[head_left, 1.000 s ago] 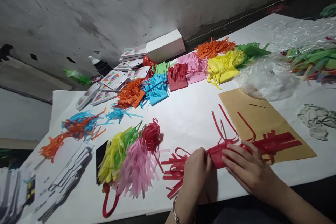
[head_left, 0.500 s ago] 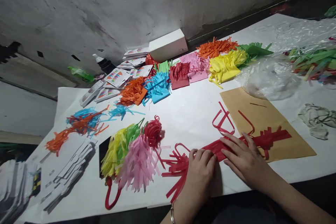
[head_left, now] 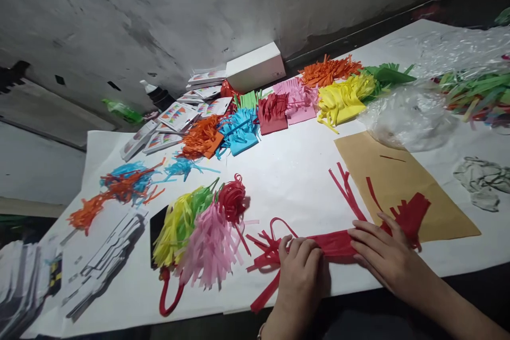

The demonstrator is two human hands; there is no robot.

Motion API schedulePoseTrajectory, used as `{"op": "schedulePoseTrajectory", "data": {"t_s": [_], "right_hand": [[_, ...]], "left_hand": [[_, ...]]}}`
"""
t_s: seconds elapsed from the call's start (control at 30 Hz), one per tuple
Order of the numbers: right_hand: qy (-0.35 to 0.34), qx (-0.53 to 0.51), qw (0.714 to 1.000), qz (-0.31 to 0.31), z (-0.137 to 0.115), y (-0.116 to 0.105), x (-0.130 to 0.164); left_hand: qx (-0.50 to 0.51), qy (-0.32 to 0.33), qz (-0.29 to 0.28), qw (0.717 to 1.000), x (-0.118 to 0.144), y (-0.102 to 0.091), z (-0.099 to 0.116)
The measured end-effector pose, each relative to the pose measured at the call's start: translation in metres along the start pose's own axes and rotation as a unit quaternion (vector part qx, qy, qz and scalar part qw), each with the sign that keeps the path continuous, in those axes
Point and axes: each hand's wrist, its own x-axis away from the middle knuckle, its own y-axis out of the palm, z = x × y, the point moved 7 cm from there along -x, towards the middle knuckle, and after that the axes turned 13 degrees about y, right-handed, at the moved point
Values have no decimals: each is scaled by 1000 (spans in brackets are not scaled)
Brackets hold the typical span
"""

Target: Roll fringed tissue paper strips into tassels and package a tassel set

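Note:
A red fringed paper piece [head_left: 337, 244] lies near the table's front edge, rolled into a narrow band, with loose strips fanning out at both ends. My left hand [head_left: 300, 271] presses down on its left part, fingers curled over the roll. My right hand [head_left: 384, 255] lies flat on its right part, fingers spread over the paper. The right-hand fringe [head_left: 412, 215] rests on a tan paper sheet [head_left: 402, 180].
A bundle of yellow, green, pink and red tassels [head_left: 201, 234] lies left of my hands. Stacks of coloured fringed paper [head_left: 295, 103] line the back, by a white box [head_left: 255, 66] and printed cards [head_left: 175, 117]. Clear plastic wrap [head_left: 406, 114] sits at the right.
The red paper has been rolled tighter toward me, and its right fringe has drawn in from the tan sheet. Both hands slid slightly nearer the table's front edge.

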Motion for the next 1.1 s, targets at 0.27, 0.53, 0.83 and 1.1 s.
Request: {"op": "schedulePoseTrajectory", "data": {"t_s": [0.27,0.53,0.83,1.1], "right_hand": [[121,38,991,40,7,2,-16],[109,115,985,75,0,-3,-19],[23,46,999,-19,-5,20,-11],[-9,16,999,-47,-18,24,-17]], "left_hand": [[-57,-75,-25,995,-8,3,-24],[-126,-95,-143,977,-26,11,-29],[-74,-31,-57,995,-24,-5,-19],[15,54,-55,997,-17,5,-8]]}}
